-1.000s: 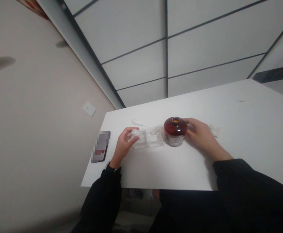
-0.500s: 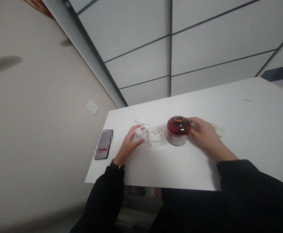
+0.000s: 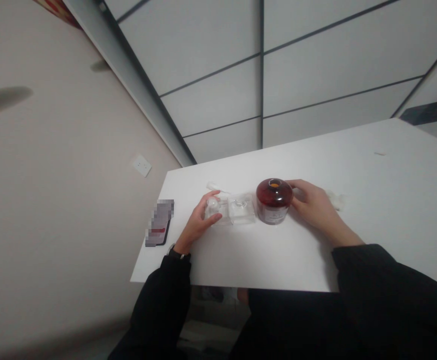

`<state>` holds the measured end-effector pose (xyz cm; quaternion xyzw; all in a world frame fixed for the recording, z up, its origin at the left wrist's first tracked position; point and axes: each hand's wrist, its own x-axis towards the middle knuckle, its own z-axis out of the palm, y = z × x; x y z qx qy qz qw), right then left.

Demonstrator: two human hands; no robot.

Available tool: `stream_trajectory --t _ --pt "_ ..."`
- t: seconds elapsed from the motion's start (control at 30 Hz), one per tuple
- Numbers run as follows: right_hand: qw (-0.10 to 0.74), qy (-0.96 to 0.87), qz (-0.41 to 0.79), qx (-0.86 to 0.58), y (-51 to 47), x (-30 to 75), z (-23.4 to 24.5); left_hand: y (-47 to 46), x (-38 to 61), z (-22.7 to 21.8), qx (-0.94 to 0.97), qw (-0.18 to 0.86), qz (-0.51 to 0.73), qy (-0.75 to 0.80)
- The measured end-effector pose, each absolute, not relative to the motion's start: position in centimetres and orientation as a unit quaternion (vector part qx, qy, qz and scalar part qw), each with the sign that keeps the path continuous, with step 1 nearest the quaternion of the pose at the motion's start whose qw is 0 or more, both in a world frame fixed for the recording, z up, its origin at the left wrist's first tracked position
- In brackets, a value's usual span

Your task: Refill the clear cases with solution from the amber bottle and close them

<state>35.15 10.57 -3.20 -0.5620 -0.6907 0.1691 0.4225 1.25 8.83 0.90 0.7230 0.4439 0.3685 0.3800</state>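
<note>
My left hand [image 3: 199, 220] is curled around a small clear bottle [image 3: 224, 215] with a rounded clear top, thumb on the near side and fingers on the far side. Directly right of it stands a second clear square glass bottle [image 3: 241, 212], uncapped, its round neck showing. Beside that, a round dark red glass bottle [image 3: 274, 195] with a pale label and an open mouth stands upright. My right hand [image 3: 310, 202] grips this red bottle from its right side; some of the fingers are hidden behind it.
A phone [image 3: 160, 222], partly blurred out, lies at the left edge of the white table [image 3: 237, 260]. Behind the clear bottles lies a small clear plastic piece [image 3: 214, 187]. Crumpled pale material [image 3: 336, 201] is beyond my right wrist, and a thin strip [image 3: 379, 153] lies farther right.
</note>
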Motion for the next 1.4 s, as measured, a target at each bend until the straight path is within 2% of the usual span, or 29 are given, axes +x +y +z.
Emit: stream_trajectory --t 0.9,1.4 --pt "0.403 -0.716 0.177 -0.541 10.62 35.5 -2.57 9.16 1.16 0.45 0.725 0.371 0.36 0.456" --pt "0.411 -0.697 0.182 -0.559 10.62 35.29 -2.8 8.86 1.58 -0.01 0.741 0.299 0.413 0.437"
